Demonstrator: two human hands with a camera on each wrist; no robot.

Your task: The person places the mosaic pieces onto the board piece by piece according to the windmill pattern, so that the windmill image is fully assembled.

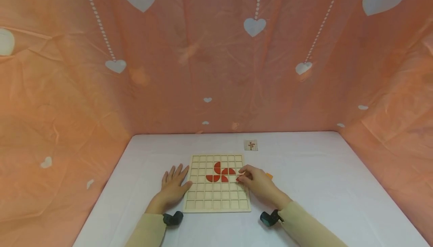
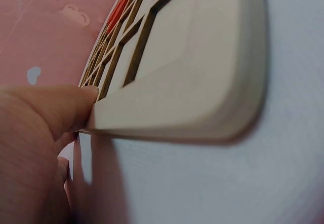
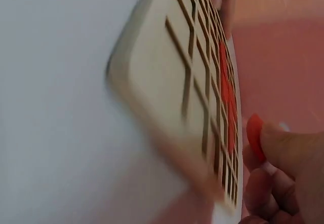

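A pale wooden board [image 1: 217, 208] with a square grid lies flat on the table. Several red quarter-circle tiles [image 1: 213, 178] sit in its middle cells, forming part of a pinwheel shape. My left hand [image 1: 171, 190] lies by the board's left side with fingers spread, its thumb [image 2: 76, 105] touching the edge. Over the board's right edge, my right hand [image 1: 262, 186] pinches one red tile [image 3: 255, 137] between thumb and finger. The right wrist view shows that tile held up, apart from the grid.
Behind the board lies a small patterned card [image 1: 251, 145] showing a pinwheel on a grid. An orange piece [image 1: 269, 176] shows partly past my right hand. The white table [image 1: 314, 187] is enclosed by orange cloth [image 1: 216, 74] printed with hearts.
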